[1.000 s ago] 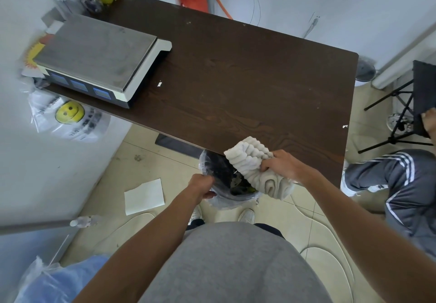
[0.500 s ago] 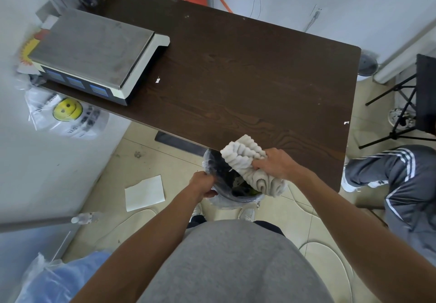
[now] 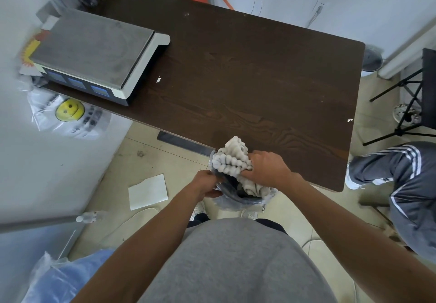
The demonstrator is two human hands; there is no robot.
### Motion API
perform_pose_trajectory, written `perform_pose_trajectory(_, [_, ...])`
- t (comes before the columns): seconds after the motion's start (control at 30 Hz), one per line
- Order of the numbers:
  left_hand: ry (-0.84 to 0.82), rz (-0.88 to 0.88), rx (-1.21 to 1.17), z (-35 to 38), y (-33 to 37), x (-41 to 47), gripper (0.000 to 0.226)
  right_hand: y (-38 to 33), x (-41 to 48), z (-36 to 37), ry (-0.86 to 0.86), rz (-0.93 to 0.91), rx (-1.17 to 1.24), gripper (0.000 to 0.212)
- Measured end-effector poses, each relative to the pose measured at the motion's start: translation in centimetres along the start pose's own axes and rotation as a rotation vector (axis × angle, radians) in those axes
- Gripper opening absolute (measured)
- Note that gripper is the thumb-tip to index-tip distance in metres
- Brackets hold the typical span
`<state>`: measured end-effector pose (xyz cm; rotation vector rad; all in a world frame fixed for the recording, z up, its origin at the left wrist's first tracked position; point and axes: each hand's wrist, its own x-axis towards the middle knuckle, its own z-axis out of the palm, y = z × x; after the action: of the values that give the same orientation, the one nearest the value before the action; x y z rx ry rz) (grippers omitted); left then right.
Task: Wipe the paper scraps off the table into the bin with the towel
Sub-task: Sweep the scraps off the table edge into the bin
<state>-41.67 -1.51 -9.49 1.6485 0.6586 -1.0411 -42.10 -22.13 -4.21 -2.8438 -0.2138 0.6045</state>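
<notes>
The bunched white towel (image 3: 232, 161) runs its long axis from 11 o'clock, where its upper end lies on the near edge of the table (image 3: 259, 78), down to 5 o'clock, where its lower end hangs into the bin (image 3: 245, 200). Most of it bulges out at 9 to 10 o'clock of my right hand (image 3: 266, 169), whose fingers are curled tight into the cloth, knuckles up, forearm coming in from 5 o'clock. My left hand (image 3: 206, 183) grips the bin's rim at its 9 o'clock side, and one paper scrap (image 3: 158, 79) lies on the table at 11 o'clock of the towel.
</notes>
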Motion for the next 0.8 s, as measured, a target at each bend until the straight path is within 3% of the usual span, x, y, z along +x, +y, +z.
perform_pose_trajectory(0.2, [-0.017,0.016,-0.01,0.1,0.1,-0.7,0.015,-0.4,0.0,0.6,0.008,-0.025,-0.037,0.048])
perform_pose_trajectory(0.33, [-0.021,0.028,-0.033,0.4,0.2,-1.2,0.008,-0.6,0.2,0.3,-0.089,-0.023,0.053,0.045])
perform_pose_trajectory(0.57, [0.025,-0.002,-0.029,0.4,0.4,-0.6,0.033,2.3,0.3,-2.0,-0.104,0.19,0.298,0.034])
perform_pose_trajectory(0.8, [0.008,-0.018,-0.04,0.3,0.4,-0.8,0.029,3.2,-0.1,-2.4,-0.055,0.273,0.325,0.039])
